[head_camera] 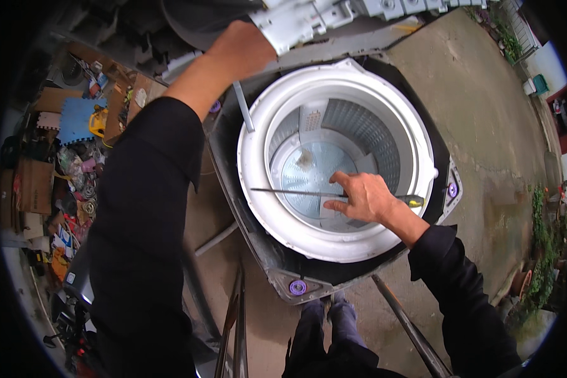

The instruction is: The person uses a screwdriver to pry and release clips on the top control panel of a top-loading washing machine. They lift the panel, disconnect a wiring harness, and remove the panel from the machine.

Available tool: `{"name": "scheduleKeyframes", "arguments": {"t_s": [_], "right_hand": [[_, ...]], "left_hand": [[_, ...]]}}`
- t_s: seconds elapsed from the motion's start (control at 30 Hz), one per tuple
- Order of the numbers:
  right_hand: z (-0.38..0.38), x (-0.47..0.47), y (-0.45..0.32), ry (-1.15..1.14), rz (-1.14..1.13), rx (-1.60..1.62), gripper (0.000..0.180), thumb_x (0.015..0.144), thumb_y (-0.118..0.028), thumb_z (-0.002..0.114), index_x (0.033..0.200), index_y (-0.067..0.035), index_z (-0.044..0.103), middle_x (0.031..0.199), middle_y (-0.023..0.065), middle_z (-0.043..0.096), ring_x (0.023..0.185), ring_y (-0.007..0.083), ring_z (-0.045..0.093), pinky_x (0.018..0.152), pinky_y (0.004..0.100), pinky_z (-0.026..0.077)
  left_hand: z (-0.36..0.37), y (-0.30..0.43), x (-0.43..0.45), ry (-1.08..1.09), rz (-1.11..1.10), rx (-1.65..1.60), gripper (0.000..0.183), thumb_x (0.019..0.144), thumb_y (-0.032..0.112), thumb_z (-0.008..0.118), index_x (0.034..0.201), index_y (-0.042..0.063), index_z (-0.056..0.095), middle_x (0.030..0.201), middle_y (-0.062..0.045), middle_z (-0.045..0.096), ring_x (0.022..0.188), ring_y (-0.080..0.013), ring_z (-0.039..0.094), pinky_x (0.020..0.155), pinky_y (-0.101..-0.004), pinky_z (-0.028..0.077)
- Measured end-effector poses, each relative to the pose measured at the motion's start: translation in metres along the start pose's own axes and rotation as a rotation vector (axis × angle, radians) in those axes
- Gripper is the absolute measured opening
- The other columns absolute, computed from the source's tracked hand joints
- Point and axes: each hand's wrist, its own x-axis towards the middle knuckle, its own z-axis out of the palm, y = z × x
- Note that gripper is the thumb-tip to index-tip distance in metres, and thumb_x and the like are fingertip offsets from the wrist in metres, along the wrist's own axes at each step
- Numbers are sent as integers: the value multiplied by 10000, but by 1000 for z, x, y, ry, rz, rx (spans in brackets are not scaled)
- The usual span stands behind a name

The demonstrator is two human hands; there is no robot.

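Note:
An opened top-load washing machine stands before me, its white tub ring (pixel 255 165) around a perforated metal drum (pixel 359 123) with a pale blue base (pixel 312 156). My right hand (pixel 366 196) is over the drum, holding a long screwdriver (pixel 293 192) under the palm. Its shaft points left across the opening, its black and yellow handle (pixel 413 201) sticks out near my wrist, and my thumb and forefinger are apart. At the top, my left hand (pixel 245 49), slightly blurred, meets the edge of a light plastic panel (pixel 297 23); its fingers are hidden.
A metal strip (pixel 243 106) leans on the tub ring. Purple round fittings (pixel 297 287) sit at the cabinet corners. Dark metal bars (pixel 406 321) stand near my legs. Boxes, blue foam mats (pixel 80 118) and mixed scrap lie at left, plants (pixel 543 236) at right on the concrete yard (pixel 482 118).

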Motion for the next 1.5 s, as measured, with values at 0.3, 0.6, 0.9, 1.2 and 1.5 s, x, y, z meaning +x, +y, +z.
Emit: {"name": "scheduleKeyframes", "arguments": {"t_s": [0.3, 0.6, 0.9, 1.2, 1.5], "right_hand": [[-66, 28, -29, 547, -210, 322, 434, 954, -352, 713, 1195, 4, 655, 1034, 209, 699, 828, 341, 725, 766, 443, 590], [-134, 143, -28, 910, -344, -603, 273, 968, -189, 588, 1183, -48, 680, 1178, 158, 704, 1103, 333, 670, 954, 484, 514], [-150, 218, 4, 950, -478, -810, 271, 938, -216, 581, 1044, -64, 779, 1159, 143, 724, 1105, 339, 676, 998, 498, 498], [-155, 224, -3, 935, -487, -916, 407, 912, -206, 635, 1284, -53, 695, 1335, 158, 649, 1230, 362, 615, 1022, 523, 500], [-160, 208, -27, 653, -350, -825, 503, 974, -212, 587, 1464, -100, 564, 1514, 133, 531, 1389, 371, 491, 1153, 540, 390]], "left_hand": [[-21, 17, 19, 96, 126, -97, 416, 864, 125, 723, 1271, 63, 661, 1364, -171, 617, 1366, -381, 498, 1114, -451, 445], [-20, 23, 18, -2, -145, -391, 420, 935, 196, 659, 1345, 110, 625, 1359, -139, 638, 1272, -345, 582, 1074, -432, 480], [-15, 14, 17, 104, 77, -41, 332, 985, 165, 606, 1307, 95, 650, 1274, -118, 693, 1134, -320, 667, 937, -396, 548], [-13, 15, 16, -116, -148, -122, 460, 840, 113, 718, 1292, 92, 632, 1335, -156, 634, 1188, -392, 619, 966, -478, 541], [4, 17, -4, -144, -162, 35, 388, 894, 49, 623, 1276, 108, 648, 1249, -163, 684, 1109, -391, 658, 910, -480, 561]]}}
